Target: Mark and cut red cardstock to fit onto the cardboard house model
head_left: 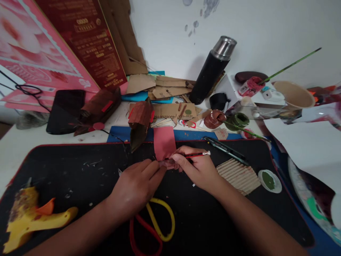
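A red and black pencil [197, 154] with a pale end is gripped in my right hand [199, 169], its tip hidden among the fingers. My left hand [138, 183] is closed, its thumb and fingertips meeting the right fingers at the lower edge of a pink paper strip [164, 140]. Whatever the left fingers pinch there is too small and covered to make out. Below my left hand lie scissors with yellow and red handles [170, 227], their blades mostly hidden under it. A piece of corrugated cardboard [238, 176] rests beside my right wrist.
A yellow glue gun [39, 220] lies left on the black mat [87, 199]. Behind are brown paper-covered pieces [140, 119], a black thermos [210, 71] and paint jars [237, 121]. A utility knife [226, 150] and a lid with green paint [269, 180] lie right.
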`<state>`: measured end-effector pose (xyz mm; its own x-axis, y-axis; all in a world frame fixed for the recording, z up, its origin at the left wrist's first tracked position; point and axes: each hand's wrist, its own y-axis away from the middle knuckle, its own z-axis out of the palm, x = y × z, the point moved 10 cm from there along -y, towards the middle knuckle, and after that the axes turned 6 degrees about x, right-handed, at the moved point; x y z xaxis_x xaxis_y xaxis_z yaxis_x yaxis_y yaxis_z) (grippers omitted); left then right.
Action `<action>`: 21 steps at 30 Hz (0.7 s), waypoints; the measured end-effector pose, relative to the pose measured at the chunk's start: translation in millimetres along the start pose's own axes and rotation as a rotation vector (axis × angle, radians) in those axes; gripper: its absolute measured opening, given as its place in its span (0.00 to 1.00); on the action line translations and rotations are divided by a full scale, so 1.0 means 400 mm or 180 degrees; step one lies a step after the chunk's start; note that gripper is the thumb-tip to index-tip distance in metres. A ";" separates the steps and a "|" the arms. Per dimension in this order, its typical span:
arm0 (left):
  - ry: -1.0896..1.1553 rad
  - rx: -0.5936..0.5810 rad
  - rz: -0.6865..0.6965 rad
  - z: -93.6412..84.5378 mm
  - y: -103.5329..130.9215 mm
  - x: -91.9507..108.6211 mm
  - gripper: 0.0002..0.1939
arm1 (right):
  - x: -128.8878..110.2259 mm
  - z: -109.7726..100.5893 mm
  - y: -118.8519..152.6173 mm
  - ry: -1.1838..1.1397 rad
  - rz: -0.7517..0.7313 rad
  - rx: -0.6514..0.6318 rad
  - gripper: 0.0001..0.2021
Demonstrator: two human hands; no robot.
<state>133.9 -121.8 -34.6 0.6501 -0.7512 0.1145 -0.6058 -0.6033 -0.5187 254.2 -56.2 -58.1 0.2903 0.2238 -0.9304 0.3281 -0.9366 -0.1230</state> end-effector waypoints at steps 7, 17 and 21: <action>-0.0035 0.0044 -0.0009 -0.005 -0.005 -0.004 0.11 | -0.024 -0.011 0.003 0.0287 -0.0281 0.0040 0.16; -0.0039 0.0048 -0.0026 -0.004 -0.002 -0.006 0.11 | -0.039 -0.042 0.012 0.0810 -0.0488 0.0157 0.17; -0.0039 0.0065 -0.0036 -0.005 -0.001 -0.006 0.09 | -0.040 -0.055 0.012 0.0908 -0.0475 0.0216 0.19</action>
<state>131.7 -120.2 -33.1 0.6625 -0.7409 0.1101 -0.5889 -0.6060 -0.5347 270.7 -58.2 -36.4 0.4868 0.4175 -0.7673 0.3281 -0.9015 -0.2823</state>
